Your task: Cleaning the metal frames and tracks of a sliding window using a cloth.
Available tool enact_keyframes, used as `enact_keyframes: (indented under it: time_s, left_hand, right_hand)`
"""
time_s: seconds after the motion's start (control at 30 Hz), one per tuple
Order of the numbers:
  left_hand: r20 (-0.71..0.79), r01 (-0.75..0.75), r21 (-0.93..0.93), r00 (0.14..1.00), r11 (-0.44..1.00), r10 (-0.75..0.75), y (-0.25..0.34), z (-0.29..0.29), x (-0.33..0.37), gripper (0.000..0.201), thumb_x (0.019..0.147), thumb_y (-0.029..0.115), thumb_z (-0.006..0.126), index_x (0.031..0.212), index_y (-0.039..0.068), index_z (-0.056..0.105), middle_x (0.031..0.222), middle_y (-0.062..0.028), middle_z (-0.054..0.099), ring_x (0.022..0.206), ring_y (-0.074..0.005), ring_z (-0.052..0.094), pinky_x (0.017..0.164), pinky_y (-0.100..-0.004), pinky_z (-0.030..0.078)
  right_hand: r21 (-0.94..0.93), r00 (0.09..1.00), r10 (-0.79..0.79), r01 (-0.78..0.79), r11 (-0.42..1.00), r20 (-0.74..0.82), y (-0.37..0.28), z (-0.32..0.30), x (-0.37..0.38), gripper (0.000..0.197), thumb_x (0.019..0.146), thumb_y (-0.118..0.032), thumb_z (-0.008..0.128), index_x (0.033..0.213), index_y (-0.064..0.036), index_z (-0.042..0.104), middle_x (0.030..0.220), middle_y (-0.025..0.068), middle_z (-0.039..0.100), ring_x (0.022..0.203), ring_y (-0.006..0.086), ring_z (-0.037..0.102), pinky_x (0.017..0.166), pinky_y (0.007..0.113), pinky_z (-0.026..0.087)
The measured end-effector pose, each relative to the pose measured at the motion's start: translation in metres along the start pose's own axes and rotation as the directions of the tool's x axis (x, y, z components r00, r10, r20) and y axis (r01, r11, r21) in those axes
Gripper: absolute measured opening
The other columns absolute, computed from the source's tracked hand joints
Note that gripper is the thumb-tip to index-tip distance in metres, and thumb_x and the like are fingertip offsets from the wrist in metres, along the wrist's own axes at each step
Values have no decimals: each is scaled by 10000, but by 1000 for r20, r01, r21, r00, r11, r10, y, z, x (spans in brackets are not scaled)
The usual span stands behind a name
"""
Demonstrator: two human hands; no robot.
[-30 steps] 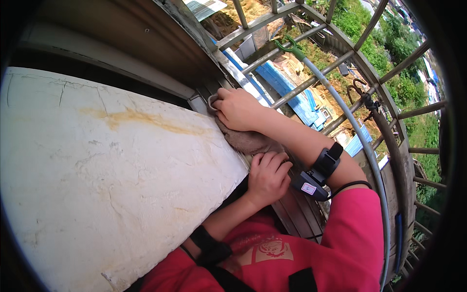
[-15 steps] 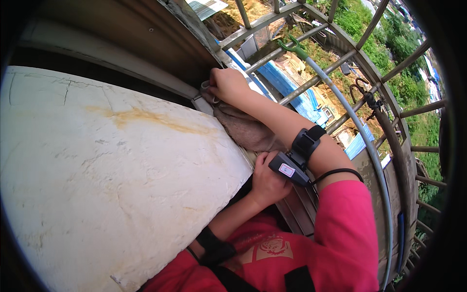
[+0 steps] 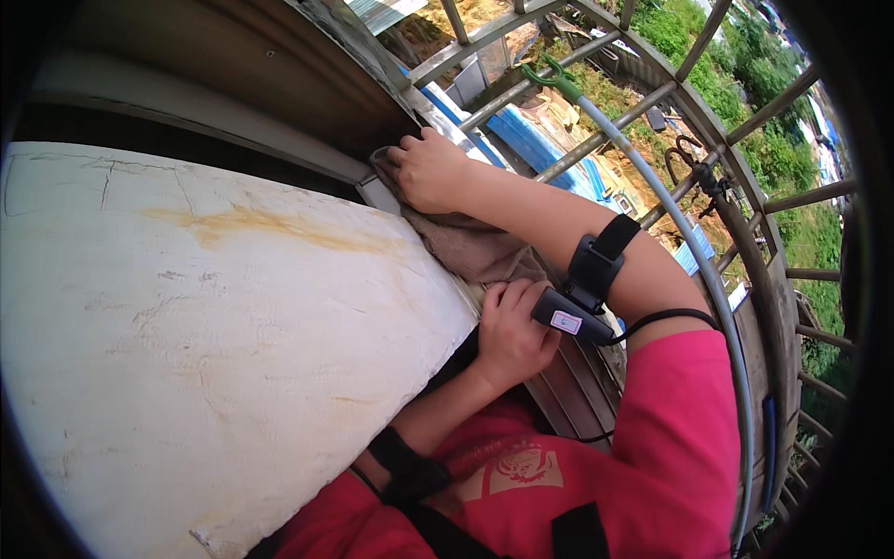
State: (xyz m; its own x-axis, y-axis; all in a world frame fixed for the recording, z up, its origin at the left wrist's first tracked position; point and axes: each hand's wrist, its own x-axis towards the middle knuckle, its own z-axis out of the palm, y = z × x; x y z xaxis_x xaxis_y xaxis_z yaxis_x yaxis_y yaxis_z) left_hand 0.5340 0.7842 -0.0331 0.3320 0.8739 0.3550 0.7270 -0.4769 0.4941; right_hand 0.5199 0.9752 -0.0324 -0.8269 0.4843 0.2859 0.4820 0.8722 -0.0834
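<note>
Greyish-brown towelling cloth (image 3: 470, 247): bunched along the right edge of the cracked, yellow-stained white plaster slab (image 3: 223, 345), left of the grey metal window bars (image 3: 643, 109). Clenched around its far end with the bare right hand (image 3: 428, 172); shifted farther and leftward over the last second. Effect: cloth reach extended toward the slab's far corner. Touched at its near end by the curled left hand (image 3: 512, 334), little moved; impossible to tell whether gripping.

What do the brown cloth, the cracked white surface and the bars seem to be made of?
Brown cloth: soft fabric, probably towelling; matt, with loose folds.
White surface: perhaps painted plaster; dull, with cracks and shallow dents.
Bars: likely metal; grey, with a slight sheen.
</note>
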Motion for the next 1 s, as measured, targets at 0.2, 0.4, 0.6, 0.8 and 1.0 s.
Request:
enact_keyframes:
  time_s: [0.2, 0.4, 0.6, 0.8, 1.0]
  left_hand:
    - [123, 148, -32, 982, 989, -143, 3, 3, -4, 357, 605, 173, 641, 940, 75, 565, 989, -77, 535, 989, -260, 484, 841, -422, 362]
    - [82, 93, -17, 992, 996, -91, 2, -1, -2, 316, 609, 157, 636, 911, 83, 578, 974, -71, 535, 981, -257, 483, 833, -431, 367]
    - [24, 21, -27, 1000, 999, -20, -2, 4, -8, 246, 616, 144, 628, 854, 89, 602, 954, -81, 548, 949, -273, 492, 830, -454, 366]
    - [22, 3, -3, 1000, 1000, -3, -2, 3, -4, 274, 590, 133, 666, 859, 112, 618, 870, -62, 572, 875, -283, 528, 809, -460, 376]
    - [28, 14, 12, 999, 1000, -15, 1, 0, -3, 284, 589, 138, 656, 865, 95, 604, 905, -77, 556, 928, -289, 500, 815, -453, 373]
  right_hand:
    - [-35, 963, 74, -67, 997, 259, -15, -13, 22, 229, 775, -235, 504, 928, -179, 665, 872, -6, 629, 893, 157, 571, 705, 357, 347]
    - [58, 881, 24, -58, 997, 473, -16, -32, 27, 184, 751, -196, 553, 899, -168, 659, 929, 30, 642, 922, 172, 594, 734, 368, 370]
    - [179, 976, 215, -218, 959, 37, -3, 0, 27, 148, 719, -144, 560, 831, -106, 649, 845, 84, 634, 715, 234, 640, 575, 361, 481]
    - [96, 982, 59, -42, 994, -182, 4, 15, 20, 140, 700, -139, 549, 779, -70, 642, 776, 80, 612, 734, 239, 623, 564, 340, 502]
    - [124, 982, 187, -185, 975, 0, -2, -2, 17, 153, 707, -154, 541, 791, -85, 650, 832, 59, 616, 850, 216, 578, 681, 339, 460]
